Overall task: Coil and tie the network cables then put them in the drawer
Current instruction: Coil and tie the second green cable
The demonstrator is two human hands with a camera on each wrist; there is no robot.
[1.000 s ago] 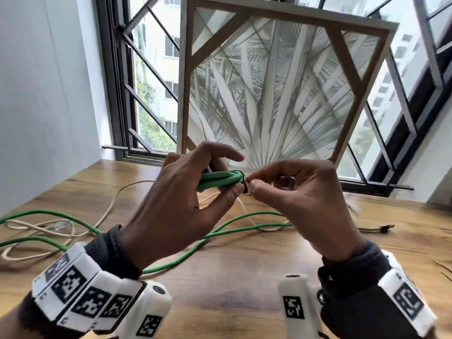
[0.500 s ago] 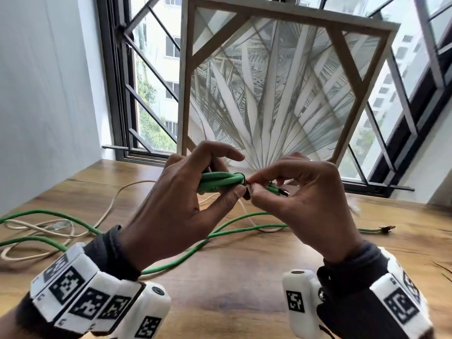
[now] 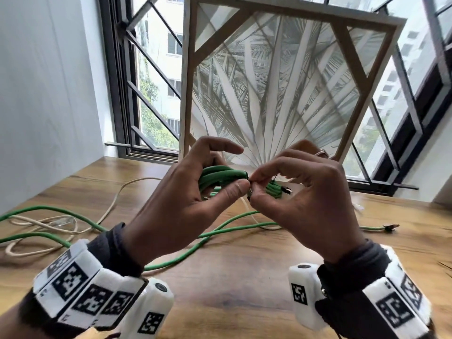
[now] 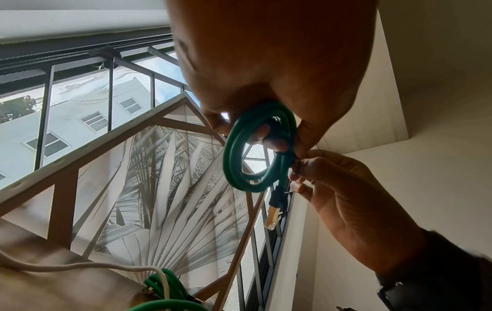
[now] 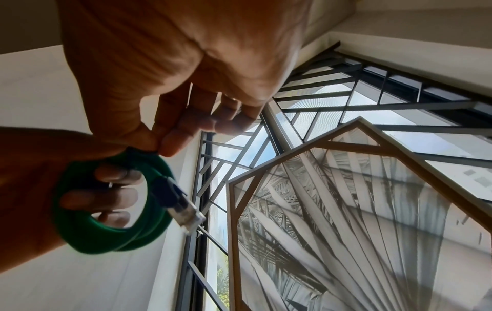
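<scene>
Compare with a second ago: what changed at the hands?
The right hand drew back slightly from the green coil, exposing its plug end, and still pinches the thin black tie. The left hand still grips the coil. The loose cables on the table have not moved.

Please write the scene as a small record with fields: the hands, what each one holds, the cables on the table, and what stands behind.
left hand: grips the coiled green cable, fingers through the loop
right hand: pinches a thin dark tie at the coil's edge
coil plug: hangs free below the coil
loose green cable: uncoiled on the wooden table
cream cable: loose, at the table's left
background: framed palm-leaf picture leaning before the window
drawer: not in view
</scene>
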